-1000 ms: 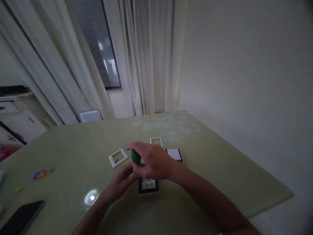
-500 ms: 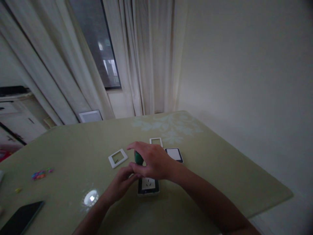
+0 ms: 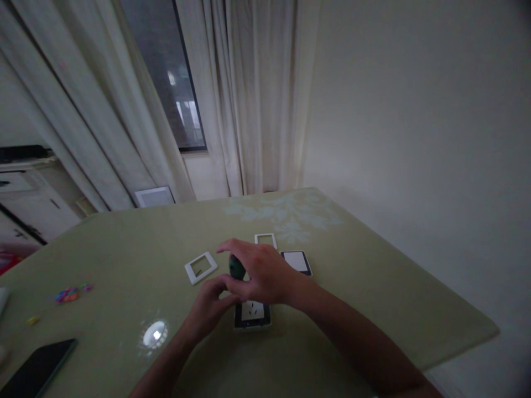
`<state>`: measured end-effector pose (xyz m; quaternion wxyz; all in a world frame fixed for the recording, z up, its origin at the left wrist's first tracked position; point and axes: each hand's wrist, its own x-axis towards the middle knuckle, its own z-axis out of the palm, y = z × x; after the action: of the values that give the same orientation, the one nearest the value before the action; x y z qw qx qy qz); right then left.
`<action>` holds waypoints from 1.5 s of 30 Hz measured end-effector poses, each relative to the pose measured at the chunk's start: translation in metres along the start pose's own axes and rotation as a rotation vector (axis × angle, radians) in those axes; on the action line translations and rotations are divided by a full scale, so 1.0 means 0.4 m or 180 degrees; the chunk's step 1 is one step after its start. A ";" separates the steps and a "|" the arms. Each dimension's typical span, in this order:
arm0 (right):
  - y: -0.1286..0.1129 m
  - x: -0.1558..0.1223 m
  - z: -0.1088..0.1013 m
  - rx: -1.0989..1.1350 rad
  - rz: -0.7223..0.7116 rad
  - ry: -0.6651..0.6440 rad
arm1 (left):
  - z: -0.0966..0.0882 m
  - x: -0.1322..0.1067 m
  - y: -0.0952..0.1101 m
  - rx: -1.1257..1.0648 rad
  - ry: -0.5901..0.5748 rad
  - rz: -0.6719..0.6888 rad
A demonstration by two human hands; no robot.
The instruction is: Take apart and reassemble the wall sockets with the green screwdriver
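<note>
My right hand (image 3: 265,273) is wrapped round the dark green rounded handle (image 3: 237,267) of a screwdriver, held upright over a wall socket (image 3: 253,314). The shaft and tip are hidden by my fingers. The socket lies on the table with its white face in a dark border, and its far part is covered by my hands. My left hand (image 3: 210,307) is closed, its fingertips pressed together under the right hand at the socket's far left corner. What they pinch, if anything, cannot be seen.
A white frame (image 3: 189,273) lies left of my hands with small slim pieces inside it. Behind are another white frame (image 3: 274,239) and a white switch plate with dark border (image 3: 295,261). At left are a phone (image 3: 37,367) and small colourful pieces (image 3: 68,294). A wall (image 3: 415,138) stands right.
My left fingers have shifted slightly at the socket. The right hand stays on the screwdriver, its grip almost the same. The whole view has moved a little.
</note>
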<state>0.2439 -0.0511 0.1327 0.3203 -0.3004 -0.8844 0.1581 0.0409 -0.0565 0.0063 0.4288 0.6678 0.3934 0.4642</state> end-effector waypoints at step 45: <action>0.005 0.002 0.004 0.0046 -0.0042 0.0062 | -0.083 -0.018 -0.015 0.0892 -0.0969 -0.0194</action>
<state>0.2431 -0.0494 0.1310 0.3321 -0.2938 -0.8820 0.1594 0.0067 -0.0542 0.0055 0.4001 0.7711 0.4047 0.2856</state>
